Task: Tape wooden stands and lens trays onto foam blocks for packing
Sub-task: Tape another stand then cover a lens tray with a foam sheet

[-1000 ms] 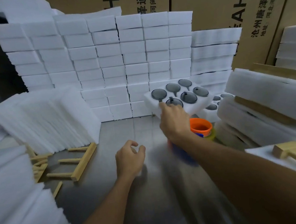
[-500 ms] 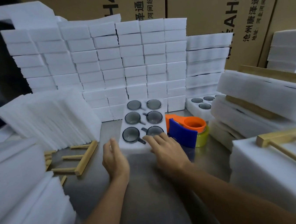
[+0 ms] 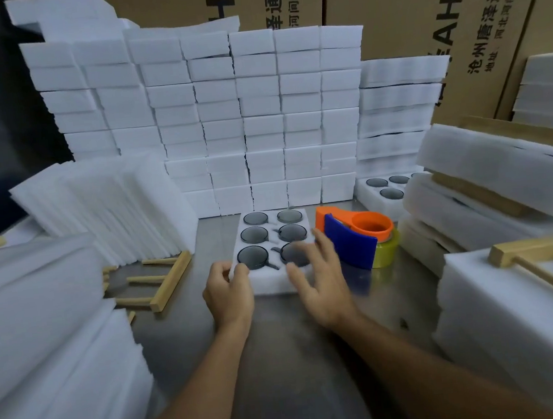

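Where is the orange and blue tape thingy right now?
The tape dispenser sits on the metal table, right of centre in the head view, just right of the lens tray and beside the right hand.

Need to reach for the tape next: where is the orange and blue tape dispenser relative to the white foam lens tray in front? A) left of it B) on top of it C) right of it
C: the orange and blue tape dispenser stands on the metal table, right of the white foam lens tray.
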A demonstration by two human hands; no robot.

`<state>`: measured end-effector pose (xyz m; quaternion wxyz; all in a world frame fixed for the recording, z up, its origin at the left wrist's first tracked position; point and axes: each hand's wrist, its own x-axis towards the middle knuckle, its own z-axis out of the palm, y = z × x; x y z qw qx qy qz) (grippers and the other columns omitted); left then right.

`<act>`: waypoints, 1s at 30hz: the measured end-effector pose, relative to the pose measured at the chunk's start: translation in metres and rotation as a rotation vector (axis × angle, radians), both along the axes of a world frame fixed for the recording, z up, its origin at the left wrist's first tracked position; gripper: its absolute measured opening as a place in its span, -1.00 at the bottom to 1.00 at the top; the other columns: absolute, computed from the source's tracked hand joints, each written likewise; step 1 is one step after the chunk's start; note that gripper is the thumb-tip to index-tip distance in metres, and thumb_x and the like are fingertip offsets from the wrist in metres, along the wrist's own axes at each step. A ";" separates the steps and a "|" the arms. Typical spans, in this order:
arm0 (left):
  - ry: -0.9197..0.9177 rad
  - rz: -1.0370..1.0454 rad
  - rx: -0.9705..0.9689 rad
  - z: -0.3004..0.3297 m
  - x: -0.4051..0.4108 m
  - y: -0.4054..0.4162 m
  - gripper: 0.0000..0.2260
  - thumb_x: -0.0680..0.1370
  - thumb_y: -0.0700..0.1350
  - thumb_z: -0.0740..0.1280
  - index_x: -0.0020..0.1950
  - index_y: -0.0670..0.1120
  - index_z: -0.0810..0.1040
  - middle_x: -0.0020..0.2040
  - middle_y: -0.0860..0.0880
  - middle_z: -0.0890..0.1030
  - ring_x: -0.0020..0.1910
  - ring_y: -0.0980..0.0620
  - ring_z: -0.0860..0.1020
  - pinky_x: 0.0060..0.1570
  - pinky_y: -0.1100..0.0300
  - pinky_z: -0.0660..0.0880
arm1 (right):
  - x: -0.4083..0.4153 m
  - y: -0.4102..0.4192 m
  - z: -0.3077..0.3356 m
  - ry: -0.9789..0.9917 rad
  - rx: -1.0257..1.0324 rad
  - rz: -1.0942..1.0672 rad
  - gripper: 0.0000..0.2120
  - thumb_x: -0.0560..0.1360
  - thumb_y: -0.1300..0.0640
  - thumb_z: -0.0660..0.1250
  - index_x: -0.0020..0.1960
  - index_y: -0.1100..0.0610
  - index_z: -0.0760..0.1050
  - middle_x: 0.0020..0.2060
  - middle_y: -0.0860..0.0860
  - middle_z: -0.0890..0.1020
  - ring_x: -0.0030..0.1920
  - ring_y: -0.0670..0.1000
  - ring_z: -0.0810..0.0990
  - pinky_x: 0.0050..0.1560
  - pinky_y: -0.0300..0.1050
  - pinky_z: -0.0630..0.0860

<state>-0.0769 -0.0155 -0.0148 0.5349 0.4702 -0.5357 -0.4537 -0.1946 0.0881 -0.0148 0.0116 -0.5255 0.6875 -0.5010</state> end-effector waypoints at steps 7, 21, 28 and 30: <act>0.078 0.032 -0.020 0.004 0.005 0.004 -0.79 0.44 -0.12 0.38 -0.32 -0.18 0.45 -0.40 0.03 0.46 -0.39 0.10 0.39 -0.46 0.42 0.30 | -0.016 -0.006 0.008 -0.758 -0.157 -0.198 -0.66 0.59 -0.04 0.29 0.14 0.20 0.63 0.08 0.12 0.69 0.17 0.17 0.61 0.27 0.13 0.49; 0.305 -0.214 0.058 0.000 0.018 -0.002 -0.91 0.38 -0.11 0.36 -0.21 -0.11 0.53 -0.22 0.01 0.55 -0.10 0.01 0.47 -0.11 0.12 0.37 | -0.024 -0.008 0.003 -0.736 -0.120 -0.180 -0.90 0.52 0.17 0.38 -0.07 0.18 0.65 -0.11 0.06 0.69 0.03 0.08 0.61 0.09 0.00 0.52; 0.336 -0.250 0.051 -0.002 0.017 -0.010 -0.77 0.30 -0.04 0.36 -0.07 -0.04 0.62 -0.04 -0.11 0.65 0.00 -0.10 0.58 0.06 0.02 0.45 | -0.029 -0.014 0.000 -0.678 -0.120 -0.175 -0.93 0.52 0.20 0.39 -0.10 0.18 0.63 -0.18 0.01 0.65 -0.11 -0.05 0.55 -0.08 -0.18 0.45; 0.324 -0.246 0.025 -0.002 0.017 -0.010 -0.81 0.32 -0.04 0.35 -0.12 0.05 0.68 -0.07 0.01 0.69 0.03 -0.04 0.61 0.06 0.10 0.49 | -0.030 -0.017 0.000 -0.671 -0.117 -0.173 -0.93 0.51 0.20 0.39 -0.13 0.15 0.64 -0.19 0.00 0.66 -0.12 -0.05 0.56 -0.08 -0.17 0.44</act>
